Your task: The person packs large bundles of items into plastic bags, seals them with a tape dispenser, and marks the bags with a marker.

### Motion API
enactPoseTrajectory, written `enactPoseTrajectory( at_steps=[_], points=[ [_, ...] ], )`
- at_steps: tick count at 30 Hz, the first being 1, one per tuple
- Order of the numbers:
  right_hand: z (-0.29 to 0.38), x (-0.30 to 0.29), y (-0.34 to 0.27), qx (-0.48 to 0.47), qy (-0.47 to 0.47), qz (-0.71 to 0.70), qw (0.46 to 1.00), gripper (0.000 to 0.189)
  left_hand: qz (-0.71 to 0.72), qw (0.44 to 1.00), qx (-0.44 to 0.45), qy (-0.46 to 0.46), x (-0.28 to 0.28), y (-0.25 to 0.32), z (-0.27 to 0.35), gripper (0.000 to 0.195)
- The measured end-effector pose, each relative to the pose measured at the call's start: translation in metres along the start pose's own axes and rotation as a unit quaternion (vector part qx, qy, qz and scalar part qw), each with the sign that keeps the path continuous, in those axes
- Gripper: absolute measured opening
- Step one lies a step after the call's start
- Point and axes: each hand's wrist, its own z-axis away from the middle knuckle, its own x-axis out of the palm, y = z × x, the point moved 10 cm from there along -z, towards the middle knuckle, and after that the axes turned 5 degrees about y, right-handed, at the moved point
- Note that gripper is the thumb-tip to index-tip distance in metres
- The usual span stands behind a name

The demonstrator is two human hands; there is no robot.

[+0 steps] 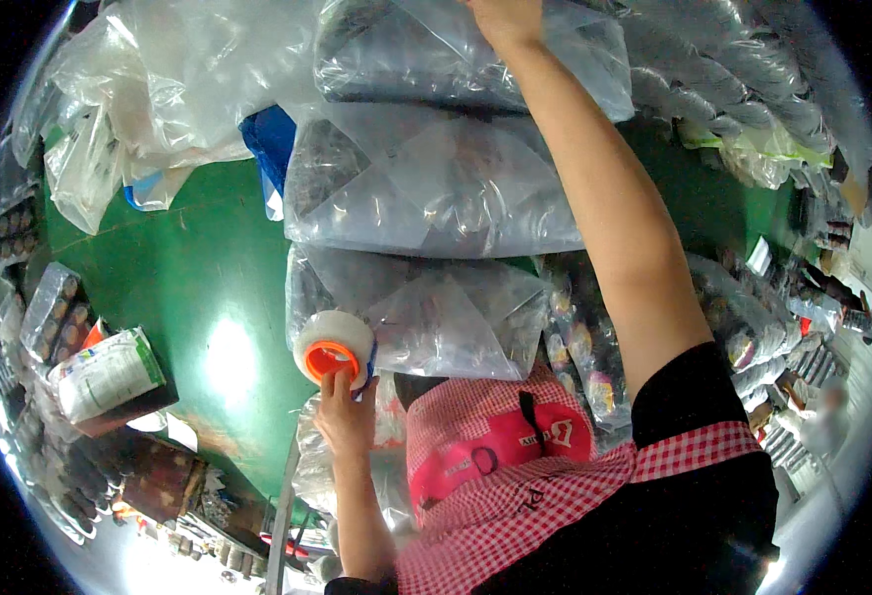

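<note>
My left hand (pixel 344 416) is low at the centre-left, its fingers hooked into the orange core of a tape dispenser with a roll of clear tape (pixel 334 338). The roll rests against the left end of the nearest clear plastic-wrapped pack (pixel 458 320). A second wrapped pack (pixel 436 178) lies beyond it, and a third (pixel 421 59) farther off. My right arm reaches over the packs to the top edge, where my right hand (pixel 506 18) is at the farthest pack; its fingertips are cut off by the frame, so its hold is unclear.
A green table surface (pixel 183 260) lies on the left, with a box bearing writing (pixel 112 375) near its edge. Loose plastic sheeting (pixel 183 82) covers the far left. Stacked wrapped packs (pixel 726 74) stand at the right. A person (pixel 826 424) is at the far right.
</note>
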Motion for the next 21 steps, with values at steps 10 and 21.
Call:
enactPoseTrajectory(
  at_steps=[10, 21],
  points=[
    [0.018, 0.016, -0.036, -0.194, 0.059, 0.163, 0.966, 0.023, 0.017, 0.999, -0.020, -0.024, 0.006, -0.003, 0.003, 0.037],
    [0.020, 0.015, -0.028, -0.113, 0.021, 0.105, 0.988, 0.017, 0.027, 0.999, -0.021, -0.013, 0.004, 0.001, 0.003, 0.038]
  ],
)
